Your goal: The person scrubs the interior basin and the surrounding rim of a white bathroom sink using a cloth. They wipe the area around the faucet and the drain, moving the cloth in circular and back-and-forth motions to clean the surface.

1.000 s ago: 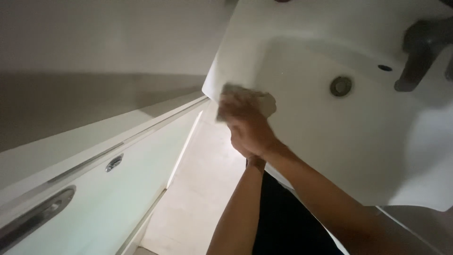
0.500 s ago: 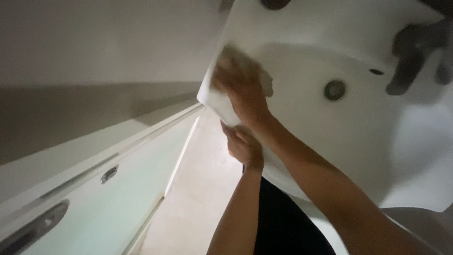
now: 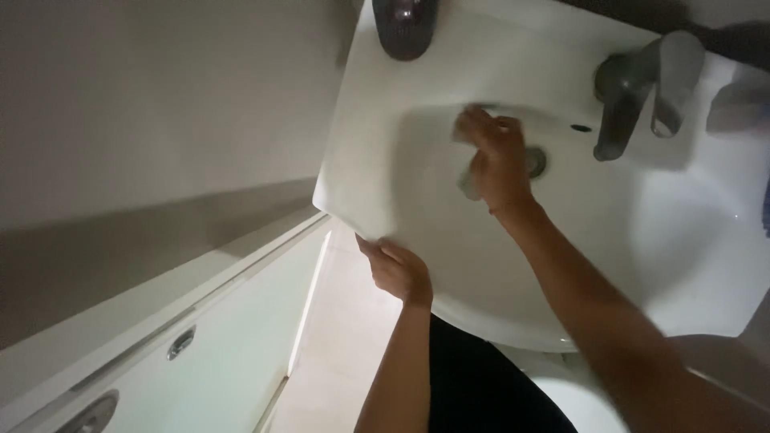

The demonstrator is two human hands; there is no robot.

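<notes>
cloth [image 3: 467, 172] in sink [image 3: 385, 160], probably beside drain [image 3: 536, 163]
</notes>
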